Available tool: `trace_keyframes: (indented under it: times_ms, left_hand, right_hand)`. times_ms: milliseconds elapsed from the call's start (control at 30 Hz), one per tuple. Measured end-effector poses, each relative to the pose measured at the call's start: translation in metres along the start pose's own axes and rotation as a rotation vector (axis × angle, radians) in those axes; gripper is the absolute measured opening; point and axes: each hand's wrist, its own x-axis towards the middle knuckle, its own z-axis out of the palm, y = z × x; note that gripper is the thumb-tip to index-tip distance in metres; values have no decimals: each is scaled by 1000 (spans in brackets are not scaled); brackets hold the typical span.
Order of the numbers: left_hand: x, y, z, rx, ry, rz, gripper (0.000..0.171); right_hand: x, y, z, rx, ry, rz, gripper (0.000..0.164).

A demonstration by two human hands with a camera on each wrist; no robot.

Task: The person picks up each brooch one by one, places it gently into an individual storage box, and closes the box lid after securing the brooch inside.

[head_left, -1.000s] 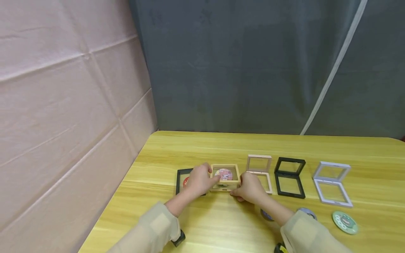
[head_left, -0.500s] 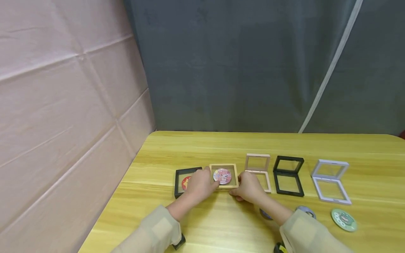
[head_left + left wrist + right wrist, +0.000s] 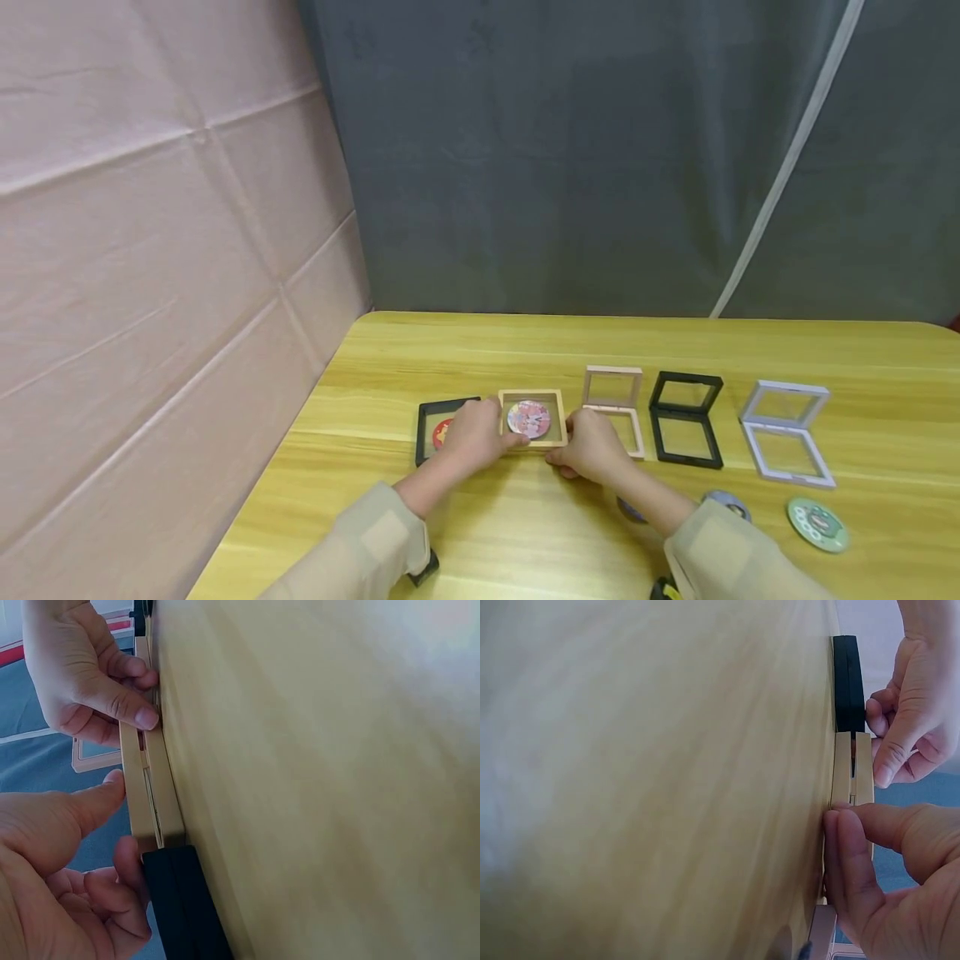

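Tan display frame (image 3: 544,445) lies lid-down on the wood-grain tabletop (image 3: 525,542)

A round pink badge (image 3: 528,420) shows through its clear pane, and a thin seam runs between its two halves. Just beside it on the left sits a black frame (image 3: 422,433) containing a red badge (image 3: 441,432). The left hand (image 3: 476,436) has a loose grip on the tan frame's left end, thumb laid over the lid near the front corner, fingers bent. The right hand (image 3: 595,446) keeps a tighter grip, pinching the front edge near the right corner between thumb and finger. Farther right, a pink frame (image 3: 613,369), a second black frame (image 3: 686,410) and a pale lilac frame (image 3: 798,480) stand open in a row. Nearer the person lie a green badge (image 3: 817,525) and a bluish badge (image 3: 727,504).
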Motion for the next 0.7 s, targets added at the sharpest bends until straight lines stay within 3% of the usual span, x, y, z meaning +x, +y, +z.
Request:
trace_keyframes:
  times_ms: [233,700]
  left_hand:
    - [1,-3,0,-64,5,-6,41]
    - [7,0,0,23,-62,-50,52]
  right_hand:
    - [-1,-1,-1,-5,9,-4,30]
    - [-1,0,2,-9,18,-2,32]
